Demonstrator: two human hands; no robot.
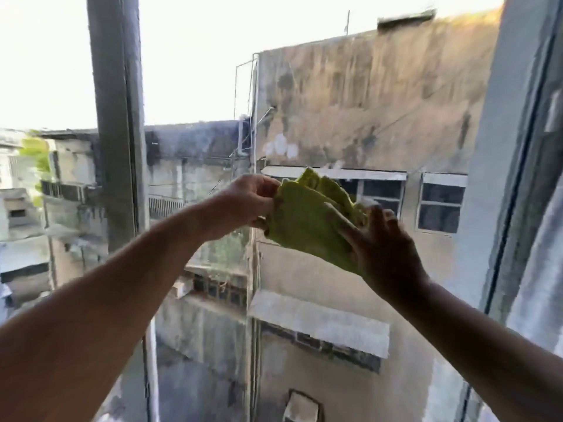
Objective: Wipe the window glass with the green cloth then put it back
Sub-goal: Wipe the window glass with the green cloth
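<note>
Both arms are stretched out toward the window glass (320, 117), bare forearms, no sleeves in sight. The green cloth (307, 220) is held up between the two hands at about chest-level of the view, in front of the pane; cannot tell if it actually touches the glass. Cloth is yellow-green, flat and thin, folded or bunched into several layers, with wavy, uneven edges fanning out at the top. Surface looks slightly textured, no print or pattern. Its lower edge slopes down toward the right.

Left hand (249, 202) pinches the cloth's left edge, fingers curled closed on it, thumb on top. Right hand (387, 251) grips the lower right part, palm under or behind the cloth, fingers spread along it, seen from the back and in shadow.

A grey window frame (117, 117) post stands upright left of the hands; another frame edge runs down the right side. Through the glass: a stained beige building (380, 95) with dark windows and awnings, lower rooftops at left, bright washed-out sky above. Picture is somewhat blurred.
</note>
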